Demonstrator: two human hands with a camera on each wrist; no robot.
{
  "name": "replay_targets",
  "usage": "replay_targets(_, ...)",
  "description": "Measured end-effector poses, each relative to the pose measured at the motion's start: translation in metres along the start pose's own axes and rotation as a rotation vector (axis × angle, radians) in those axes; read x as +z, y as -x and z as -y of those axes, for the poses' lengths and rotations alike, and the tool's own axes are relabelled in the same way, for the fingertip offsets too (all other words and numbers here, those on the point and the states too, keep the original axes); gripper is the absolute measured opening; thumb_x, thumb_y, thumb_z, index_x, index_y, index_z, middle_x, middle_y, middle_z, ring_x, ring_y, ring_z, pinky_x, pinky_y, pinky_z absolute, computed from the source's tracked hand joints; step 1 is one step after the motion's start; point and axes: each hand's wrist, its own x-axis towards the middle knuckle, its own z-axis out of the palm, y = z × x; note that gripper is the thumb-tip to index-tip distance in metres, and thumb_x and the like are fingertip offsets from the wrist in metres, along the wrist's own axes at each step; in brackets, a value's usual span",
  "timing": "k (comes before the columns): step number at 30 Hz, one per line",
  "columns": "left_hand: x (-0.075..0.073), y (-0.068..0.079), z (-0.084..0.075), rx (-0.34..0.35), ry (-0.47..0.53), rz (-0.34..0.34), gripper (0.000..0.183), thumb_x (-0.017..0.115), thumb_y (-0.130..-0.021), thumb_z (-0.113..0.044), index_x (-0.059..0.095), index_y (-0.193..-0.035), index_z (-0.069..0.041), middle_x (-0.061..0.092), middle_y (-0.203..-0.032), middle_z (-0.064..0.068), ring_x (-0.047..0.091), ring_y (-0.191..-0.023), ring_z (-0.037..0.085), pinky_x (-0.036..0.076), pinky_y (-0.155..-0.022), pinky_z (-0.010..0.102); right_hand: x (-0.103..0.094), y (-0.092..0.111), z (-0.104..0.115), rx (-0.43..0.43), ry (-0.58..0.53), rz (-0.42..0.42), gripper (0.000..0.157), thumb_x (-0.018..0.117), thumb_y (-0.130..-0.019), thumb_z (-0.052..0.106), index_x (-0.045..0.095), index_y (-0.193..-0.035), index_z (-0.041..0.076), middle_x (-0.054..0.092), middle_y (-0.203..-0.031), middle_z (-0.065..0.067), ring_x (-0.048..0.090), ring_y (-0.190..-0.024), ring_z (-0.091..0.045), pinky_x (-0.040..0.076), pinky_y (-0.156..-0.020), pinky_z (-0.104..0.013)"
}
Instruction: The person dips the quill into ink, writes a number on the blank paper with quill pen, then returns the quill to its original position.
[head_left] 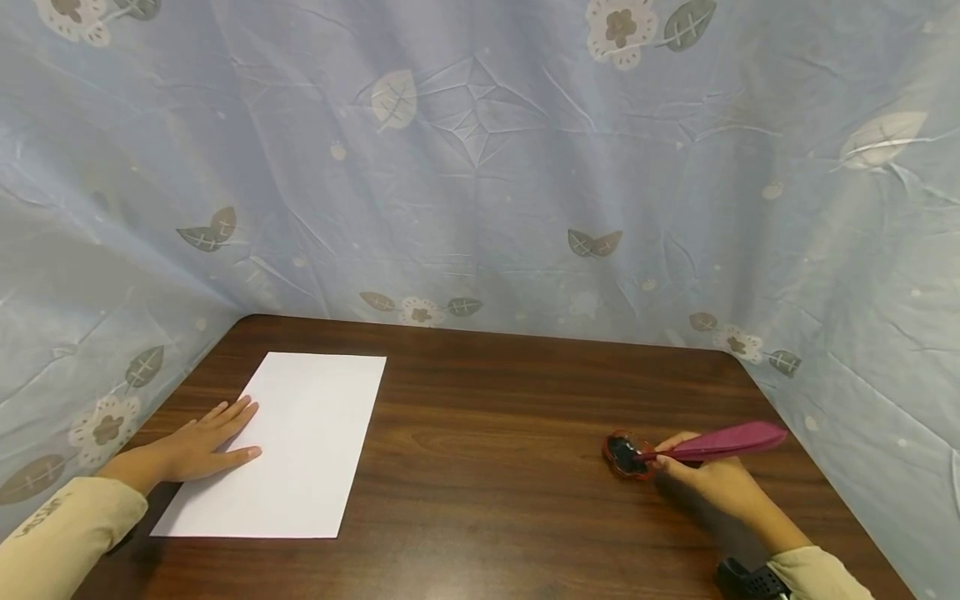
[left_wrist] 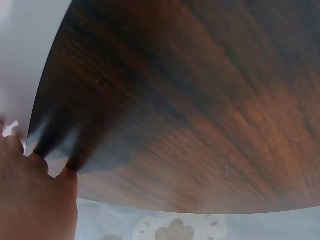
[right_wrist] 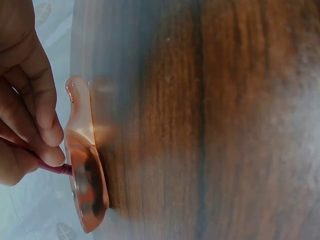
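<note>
My left hand (head_left: pixel 191 450) lies with straight, spread fingers on the left edge of a white sheet of paper (head_left: pixel 307 450). The left wrist view catches part of that hand (left_wrist: pixel 37 200) beside the paper's edge (left_wrist: pixel 30 45). Over on the right, my right hand (head_left: pixel 716 483) pinches a magenta quill pen (head_left: pixel 727 442) near its lower end. The quill's tip points into a small translucent orange-red dish (head_left: pixel 643 473) with dark ink-like liquid in it. In the right wrist view, the pen's shaft (right_wrist: pixel 52 168) meets the near side of the dish (right_wrist: pixel 95 215), and the tip itself is hidden.
A dark brown wooden table (head_left: pixel 480 467) carries everything. Pale blue fabric (head_left: pixel 480 208) with flowers and leaves hangs around its back and sides. On the right wrist sits a black band (head_left: pixel 753 581).
</note>
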Motion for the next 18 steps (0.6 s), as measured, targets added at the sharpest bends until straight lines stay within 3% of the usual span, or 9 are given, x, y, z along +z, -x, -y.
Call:
replay_targets(5,0.001,0.0,0.004,0.031,-0.008,-0.014,0.085,0.051,-0.092,-0.054,0.016,-0.154,-0.007,0.014,-0.155,0.028,0.012,-0.135,0.059,0.007,-0.096,0.08,0.0,0.0,0.001,0.005,-0.01,0.0,0.008,0.069,-0.088,0.009,0.07,-0.095,0.01,0.069,-0.086,0.0,0.056,-0.069,0.0,0.048,-0.055,-0.022)
replay_targets(10,-0.002,0.001,-0.003,0.048,-0.008,-0.026,0.081,0.055,-0.092,-0.047,0.023,-0.151,-0.002,0.017,-0.154,0.029,0.015,-0.133,0.061,0.011,-0.095,0.08,0.0,0.0,0.0,0.003,-0.016,0.006,0.007,0.069,-0.088,0.009,0.069,-0.096,0.01,0.069,-0.087,-0.001,0.056,-0.069,0.0,0.048,-0.055,-0.022)
replay_targets(18,-0.004,0.001,-0.006,0.022,-0.03,0.008,0.083,0.054,-0.093,-0.05,0.023,-0.15,0.001,0.018,-0.153,0.03,0.014,-0.133,0.061,0.01,-0.097,0.078,0.0,-0.001,-0.002,-0.002,-0.025,0.011,0.007,0.068,-0.089,0.01,0.069,-0.095,0.009,0.069,-0.088,-0.001,0.056,-0.07,0.0,0.048,-0.055,-0.022)
